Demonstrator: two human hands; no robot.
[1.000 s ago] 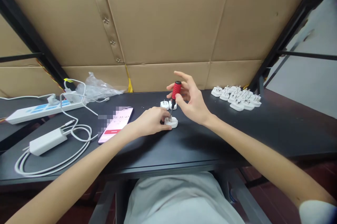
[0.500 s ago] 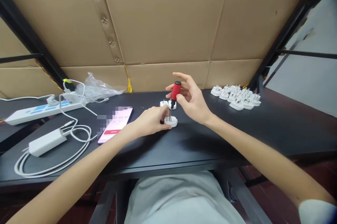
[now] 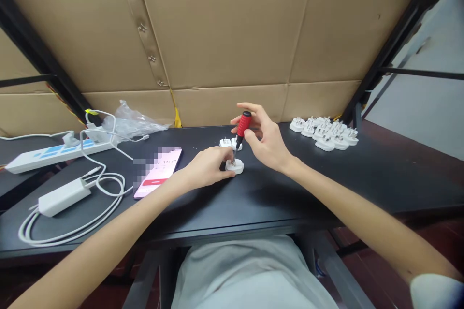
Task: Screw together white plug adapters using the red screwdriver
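A small white plug lies on the dark table, pinched at its left side between the thumb and fingers of my left hand. My right hand grips a screwdriver with a red handle and black end cap, thumb on one side and fingers curled behind. Its shaft slants down so that the tip meets the top of the plug, close to the left fingertips. The exact contact point is too small to make out. Just behind stand two more white plugs, prongs up.
Several white plugs are grouped at the back right. On the left are a phone, a white charger with a coiled cable, a power strip and a clear plastic bag. Cardboard walls the back edge.
The screwdriver's handle has shifted very slightly to the right with my right hand. My left hand keeps its hold on the plug, and the view has moved a little.
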